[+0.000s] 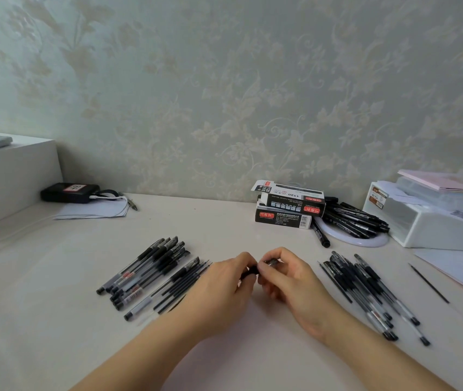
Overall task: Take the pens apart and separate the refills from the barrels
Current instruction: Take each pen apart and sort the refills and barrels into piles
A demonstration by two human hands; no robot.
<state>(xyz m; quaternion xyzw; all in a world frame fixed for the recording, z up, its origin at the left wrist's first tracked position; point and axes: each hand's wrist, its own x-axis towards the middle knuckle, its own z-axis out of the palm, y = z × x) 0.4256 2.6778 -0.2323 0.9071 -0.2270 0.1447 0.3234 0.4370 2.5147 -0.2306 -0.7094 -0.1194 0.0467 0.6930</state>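
The left hand [224, 280] and right hand [286, 277] each pinch 1 end of a pen [255, 268] at the table's middle. It looks like the unscrewing step. Next, twist and pull the refill out. Loose refills [188, 280] lie at 9 o'clock, more pens [365, 289] at 3 o'clock.

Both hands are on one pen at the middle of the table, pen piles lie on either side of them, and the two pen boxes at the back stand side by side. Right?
Not quite. In the head view the two pen boxes are stacked, one on top of the other, not side by side. The rest holds: left hand and right hand both grip one pen, with the left pile and right pile either side.
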